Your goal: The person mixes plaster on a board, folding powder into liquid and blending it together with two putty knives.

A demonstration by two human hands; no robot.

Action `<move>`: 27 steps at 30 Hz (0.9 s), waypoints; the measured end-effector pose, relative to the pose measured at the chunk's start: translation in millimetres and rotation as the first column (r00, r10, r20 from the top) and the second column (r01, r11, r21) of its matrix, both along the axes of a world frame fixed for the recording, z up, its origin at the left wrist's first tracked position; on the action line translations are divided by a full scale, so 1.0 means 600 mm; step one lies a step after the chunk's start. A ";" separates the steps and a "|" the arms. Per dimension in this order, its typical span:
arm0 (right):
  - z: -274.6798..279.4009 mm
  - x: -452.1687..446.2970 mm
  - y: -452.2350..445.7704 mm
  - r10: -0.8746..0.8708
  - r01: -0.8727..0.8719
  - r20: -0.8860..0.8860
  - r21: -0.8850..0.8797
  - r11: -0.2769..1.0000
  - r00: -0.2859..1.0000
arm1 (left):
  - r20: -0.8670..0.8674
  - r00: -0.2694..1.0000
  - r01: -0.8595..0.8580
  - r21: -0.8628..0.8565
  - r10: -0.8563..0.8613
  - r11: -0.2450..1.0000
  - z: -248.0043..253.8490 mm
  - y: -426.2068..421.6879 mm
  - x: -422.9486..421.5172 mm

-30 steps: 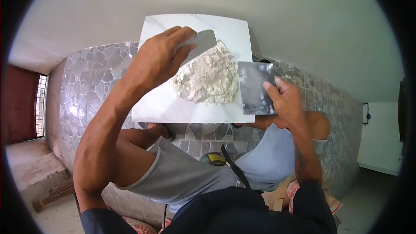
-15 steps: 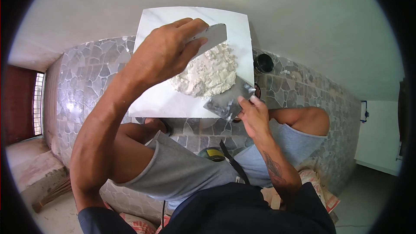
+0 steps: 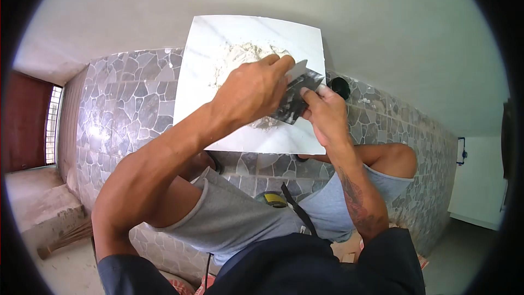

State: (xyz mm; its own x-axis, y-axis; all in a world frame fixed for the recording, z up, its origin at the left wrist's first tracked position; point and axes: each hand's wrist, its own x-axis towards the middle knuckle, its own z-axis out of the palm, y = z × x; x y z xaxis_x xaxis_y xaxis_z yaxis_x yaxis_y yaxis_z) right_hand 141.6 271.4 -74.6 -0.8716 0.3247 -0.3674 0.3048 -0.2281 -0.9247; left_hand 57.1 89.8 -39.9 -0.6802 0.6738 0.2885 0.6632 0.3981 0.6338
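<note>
A white marbled board [image 3: 204, 38] bears a pale, lumpy powder or paste [image 3: 240, 54], partly hidden behind my left hand. My left hand [image 3: 254, 87] grips a thin grey metal scraper [image 3: 298, 69], of which only the tip shows beyond the fingers. Pinched between thumb and fingers of my right hand [image 3: 326, 110] is a wider dark scraper [image 3: 295, 95] with white smears. The two blades meet or overlap above the board's right half; whether they touch I cannot tell.
A dark round container [image 3: 339, 87] stands right of the board by the wall [image 3: 382, 27]. Between my legs on the stone-patterned floor [image 3: 143, 84] lies a green and yellow round object [image 3: 272, 200]. A bundle of thin sticks [image 3: 68, 237] lies lower left.
My left hand has moved right and down with its scraper, across the pile. My right hand's scraper has risen and now meets the left one. The board appears shifted slightly right in view.
</note>
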 end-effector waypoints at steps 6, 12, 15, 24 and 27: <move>0.012 0.085 0.048 -0.064 0.064 0.055 0.006 0.998 0.996 | -0.075 0.995 -0.073 -0.043 0.069 0.996 -0.015 -0.021 -0.044; -0.071 0.177 0.017 -0.014 0.052 0.259 -0.140 0.989 0.966 | -0.143 0.988 -0.039 0.077 0.050 0.996 0.015 -0.046 -0.069; -0.097 0.149 -0.041 -0.057 0.108 0.187 -0.277 0.955 0.981 | -0.115 0.993 0.016 0.032 -0.013 0.999 0.039 -0.052 -0.065; -0.054 0.063 -0.088 -0.139 0.139 0.022 -0.322 0.936 0.990 | -0.033 0.999 0.013 0.025 -0.012 1.000 0.061 -0.073 -0.051; -0.038 0.033 -0.082 -0.110 0.112 0.022 -0.271 0.956 0.994 | -0.036 0.999 0.039 0.050 -0.037 0.998 0.040 -0.058 -0.044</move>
